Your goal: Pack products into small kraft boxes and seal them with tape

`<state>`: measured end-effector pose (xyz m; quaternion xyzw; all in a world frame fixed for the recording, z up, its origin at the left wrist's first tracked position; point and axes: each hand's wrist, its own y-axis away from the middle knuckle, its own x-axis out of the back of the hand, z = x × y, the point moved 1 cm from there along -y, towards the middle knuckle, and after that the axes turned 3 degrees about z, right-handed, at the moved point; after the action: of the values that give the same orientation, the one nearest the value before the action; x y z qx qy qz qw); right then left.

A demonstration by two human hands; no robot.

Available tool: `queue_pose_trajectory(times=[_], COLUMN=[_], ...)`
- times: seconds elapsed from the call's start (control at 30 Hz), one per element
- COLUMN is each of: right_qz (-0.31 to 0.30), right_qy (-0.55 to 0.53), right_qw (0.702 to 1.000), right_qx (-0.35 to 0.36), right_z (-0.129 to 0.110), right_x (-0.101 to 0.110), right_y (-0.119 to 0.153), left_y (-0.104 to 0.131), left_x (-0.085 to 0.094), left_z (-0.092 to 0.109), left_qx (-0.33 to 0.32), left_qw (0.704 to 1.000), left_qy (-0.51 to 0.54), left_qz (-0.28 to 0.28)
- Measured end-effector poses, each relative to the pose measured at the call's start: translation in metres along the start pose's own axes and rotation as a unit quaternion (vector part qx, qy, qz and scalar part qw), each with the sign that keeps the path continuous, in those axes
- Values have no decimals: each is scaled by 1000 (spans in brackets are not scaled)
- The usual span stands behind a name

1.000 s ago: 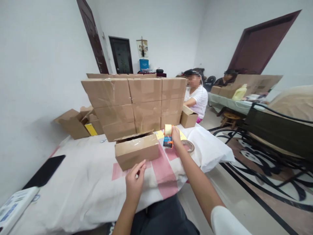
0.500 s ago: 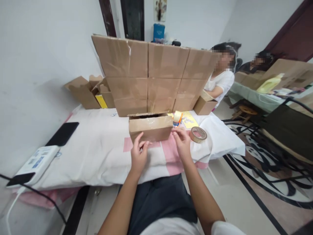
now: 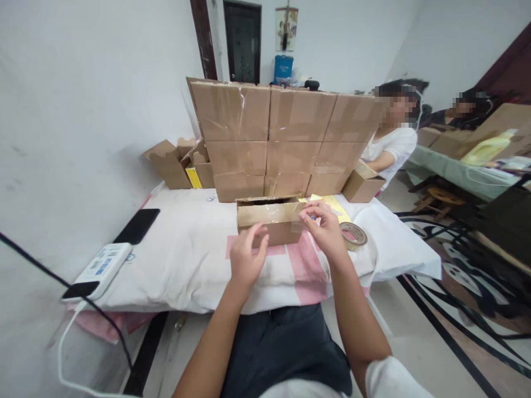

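Observation:
A small cardboard box [image 3: 269, 232] stands in front of me, with a dark gap along its top behind the front flap. My right hand [image 3: 324, 224] is at the box's right end, thumb and fingertips pinched on a strip of clear tape [image 3: 296, 219] that lies against the corner. Close to the front left face is my left hand [image 3: 248, 255], its thumb and fingers apart and nothing between them. Whether its fingertips touch the cardboard I cannot tell. A roll of tape [image 3: 360, 234] lies flat just right of my right wrist.
Behind the box rises a wall of taped cartons [image 3: 236, 157]. Open cartons [image 3: 168, 166] stand left, another carton [image 3: 363, 183] right. A black phone [image 3: 136, 225] and a white power strip [image 3: 103, 265] lie at the left. A person in a white shirt [image 3: 400, 145] sits behind the cartons.
My right hand has risen to the box's upper right corner, bringing the tape strip against it. My left hand's fingers have spread a little. The whole view has shifted.

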<state>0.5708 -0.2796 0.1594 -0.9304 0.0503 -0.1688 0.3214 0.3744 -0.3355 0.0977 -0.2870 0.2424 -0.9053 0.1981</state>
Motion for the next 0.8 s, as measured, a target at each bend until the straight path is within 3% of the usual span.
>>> queue_pose_trajectory(times=[0.07, 0.13, 0.2, 0.27, 0.4, 0.53, 0.8], right_qz=[-19, -39, -64, -87, -85, -53, -75], right_qy=[-12, -27, -42, -45, 42, 143, 200], right_qw=[1000, 999, 996, 994, 993, 983, 969], right_qx=[-5, -18, -34, -49, -73, -97, -125], right_z=[-8, -14, -13, -4, 30, 57, 57], right_x=[4, 0, -12, -27, -56, -72, -75], right_y=[-14, -27, -38, -47, -61, -70, -70], left_y=[-25, -46, -58, -61, -54, -49, -44], left_x=[9, 9, 4, -2, -9, -7, -21], left_z=[7, 9, 6, -1, -12, -14, 7], left_qx=[-76, -120, -129, -113, -98, -108, -118], left_qw=[989, 969, 954, 949, 952, 953, 943], left_qy=[-126, -208, -239, -246, -251, -252, -292], left_qz=[10, -56, -127, -161, -148, -130, -109])
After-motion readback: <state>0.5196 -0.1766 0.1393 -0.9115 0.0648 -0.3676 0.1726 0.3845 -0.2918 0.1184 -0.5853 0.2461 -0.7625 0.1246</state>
